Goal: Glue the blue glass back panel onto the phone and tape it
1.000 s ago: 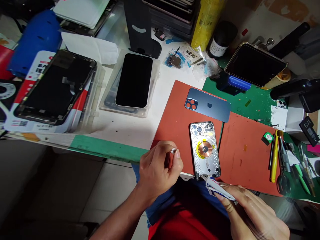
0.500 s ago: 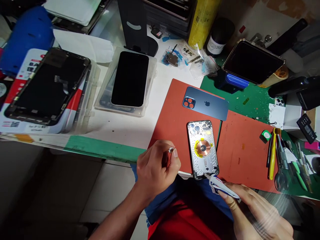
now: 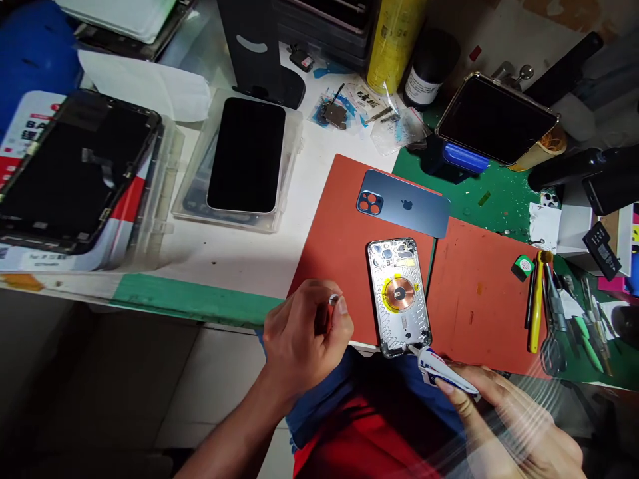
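Observation:
An opened phone body (image 3: 399,319), with a round copper coil (image 3: 400,294) on its silver back, lies on the red-brown mat by the table's near edge. In my right hand (image 3: 514,412) is a white and blue glue tube (image 3: 444,374), its thin nozzle at the bottom end of the phone body; whether the tip touches cannot be made out. My left hand (image 3: 307,332) is closed left of the phone, pinching a small white cap (image 3: 333,300) between thumb and forefinger. Just beyond the phone body lies a blue back glass panel (image 3: 404,203) with camera holes.
A dark screen assembly (image 3: 80,173) and a black-screened phone (image 3: 247,154) on a clear plastic box (image 3: 184,199) are at left. A yellow brush (image 3: 538,306), tweezers and other tools lie at right. Behind stands a propped phone (image 3: 498,118).
The whole view has shifted slightly, so things on the table appear a little further left. Both hands keep their grips, and the tube nozzle stays at the phone's bottom end.

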{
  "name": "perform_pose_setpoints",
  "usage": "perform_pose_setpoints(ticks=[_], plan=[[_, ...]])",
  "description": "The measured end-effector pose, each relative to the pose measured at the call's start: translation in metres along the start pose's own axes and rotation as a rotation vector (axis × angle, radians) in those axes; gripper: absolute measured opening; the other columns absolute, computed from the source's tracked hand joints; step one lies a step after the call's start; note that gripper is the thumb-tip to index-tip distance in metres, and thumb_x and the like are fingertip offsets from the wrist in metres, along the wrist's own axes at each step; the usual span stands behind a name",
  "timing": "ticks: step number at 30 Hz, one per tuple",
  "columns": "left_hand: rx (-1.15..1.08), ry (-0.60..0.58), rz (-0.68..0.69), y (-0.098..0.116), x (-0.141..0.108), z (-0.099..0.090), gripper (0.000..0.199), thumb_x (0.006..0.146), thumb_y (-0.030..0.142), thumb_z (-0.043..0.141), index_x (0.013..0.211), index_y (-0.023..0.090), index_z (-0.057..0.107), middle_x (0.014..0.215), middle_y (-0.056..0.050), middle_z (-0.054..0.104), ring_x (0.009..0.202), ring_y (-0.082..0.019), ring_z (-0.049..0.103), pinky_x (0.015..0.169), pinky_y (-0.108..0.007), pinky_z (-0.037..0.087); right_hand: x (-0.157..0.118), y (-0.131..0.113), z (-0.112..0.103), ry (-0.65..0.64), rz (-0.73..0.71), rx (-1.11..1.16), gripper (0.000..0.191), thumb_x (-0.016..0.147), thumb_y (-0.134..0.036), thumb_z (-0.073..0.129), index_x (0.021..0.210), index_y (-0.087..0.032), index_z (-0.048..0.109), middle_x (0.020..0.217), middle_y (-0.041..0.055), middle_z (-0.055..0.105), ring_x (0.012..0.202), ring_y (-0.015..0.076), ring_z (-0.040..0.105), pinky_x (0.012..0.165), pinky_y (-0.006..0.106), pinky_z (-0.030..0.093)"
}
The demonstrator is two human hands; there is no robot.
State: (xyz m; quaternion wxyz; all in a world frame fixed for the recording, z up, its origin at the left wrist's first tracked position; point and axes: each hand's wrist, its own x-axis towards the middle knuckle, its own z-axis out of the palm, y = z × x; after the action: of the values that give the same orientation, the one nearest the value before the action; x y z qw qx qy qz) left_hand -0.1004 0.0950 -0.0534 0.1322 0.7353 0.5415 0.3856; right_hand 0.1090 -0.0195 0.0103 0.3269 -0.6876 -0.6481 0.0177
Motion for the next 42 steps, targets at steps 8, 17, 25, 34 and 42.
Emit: perform_pose_setpoints(ticks=[8,17,25,34,42], plan=[[-0.019,0.008,-0.003,0.0,0.001,0.001,0.009,0.102,0.018,0.06,0.097,0.024,0.055,0.084,0.004,0.076,0.049,-0.007,0.056,0.051,-0.024,0.039,-0.003,-0.004,-0.003,-0.001,0.088,0.028,0.015,0.099,-0.011,0.077,0.089,-0.022,0.079,0.079,-0.0019,0.079,0.067,0.0173,0.077,0.073,0.032,0.061],[0.025,0.004,-0.031,0.003,-0.002,-0.001,0.006,0.102,0.02,0.06,0.097,0.023,0.058,0.085,0.003,0.077,0.054,-0.008,0.061,0.053,-0.026,0.04,-0.007,-0.003,-0.003,0.012,0.114,-0.005,0.017,0.098,-0.011,0.078,0.086,-0.023,0.079,0.079,-0.0027,0.078,0.068,0.0163,0.076,0.073,0.03,0.061],[0.0,0.013,-0.021,0.002,-0.001,0.0,0.006,0.102,0.02,0.06,0.097,0.023,0.058,0.084,0.003,0.077,0.052,-0.007,0.058,0.052,-0.025,0.04,0.0,0.001,-0.005,0.04,0.122,-0.001,0.018,0.101,-0.017,0.076,0.085,-0.024,0.079,0.072,-0.0025,0.077,0.062,0.017,0.076,0.066,0.03,0.061],[-0.01,0.004,-0.02,0.001,0.0,0.0,0.007,0.101,0.018,0.06,0.098,0.024,0.057,0.086,0.003,0.078,0.05,-0.008,0.057,0.05,-0.025,0.04,-0.006,0.015,-0.008,0.046,0.126,-0.014,0.007,0.093,-0.019,0.086,0.093,-0.025,0.082,0.078,-0.0031,0.082,0.06,0.0166,0.077,0.066,0.026,0.066],[0.005,0.012,-0.021,0.002,0.0,0.0,0.009,0.1,0.019,0.06,0.096,0.025,0.054,0.081,0.004,0.076,0.048,-0.009,0.058,0.051,-0.026,0.041,-0.011,0.01,-0.005,-0.034,0.329,0.247,0.012,0.094,-0.031,0.086,0.102,-0.022,0.084,0.085,0.0004,0.086,0.062,0.0203,0.081,0.058,0.024,0.067]])
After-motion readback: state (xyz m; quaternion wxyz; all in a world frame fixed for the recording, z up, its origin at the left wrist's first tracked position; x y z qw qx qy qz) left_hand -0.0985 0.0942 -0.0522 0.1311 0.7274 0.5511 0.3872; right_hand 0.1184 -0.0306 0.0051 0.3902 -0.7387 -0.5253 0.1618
